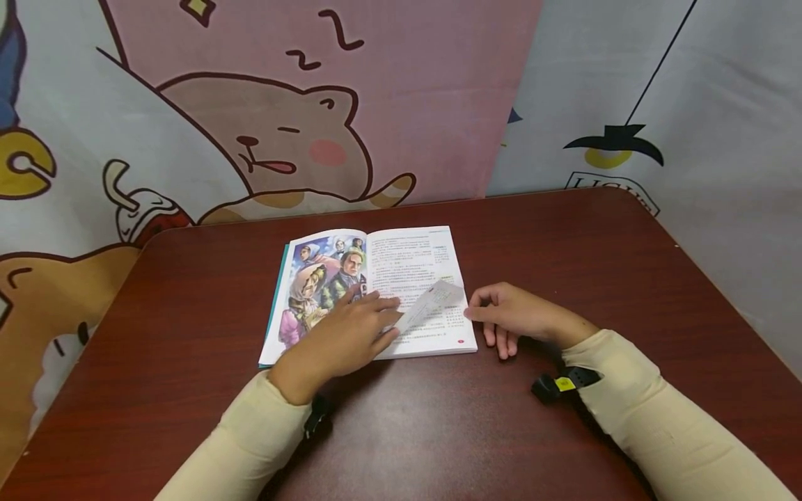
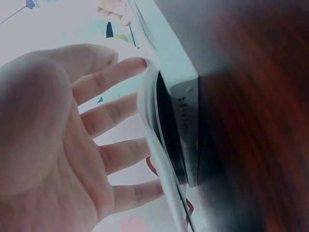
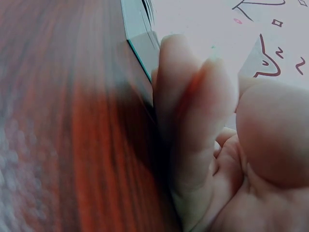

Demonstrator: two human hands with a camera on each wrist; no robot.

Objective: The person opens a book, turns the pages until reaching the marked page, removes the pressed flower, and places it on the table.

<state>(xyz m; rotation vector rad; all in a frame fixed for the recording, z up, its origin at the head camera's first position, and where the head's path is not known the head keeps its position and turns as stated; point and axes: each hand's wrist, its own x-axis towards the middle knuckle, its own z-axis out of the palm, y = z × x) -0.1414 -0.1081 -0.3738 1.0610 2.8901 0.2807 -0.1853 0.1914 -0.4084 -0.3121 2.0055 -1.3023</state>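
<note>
Book (image 1: 366, 292) lies open on the table (image 1: 564, 264), spine running near to far, with one page (image 1: 432, 304) lifted and curling over the right half. That page sits between the hands: the right hand (image 1: 523, 316), at the book's right edge, pinches the page's corner with curled fingers; the left hand (image 1: 341, 337) rests flat, fingers spread straight, on the book's middle.

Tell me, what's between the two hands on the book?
A loose page, lifted and curling, lies between the left hand and the right hand, above the open book. The head view shows it.
</note>
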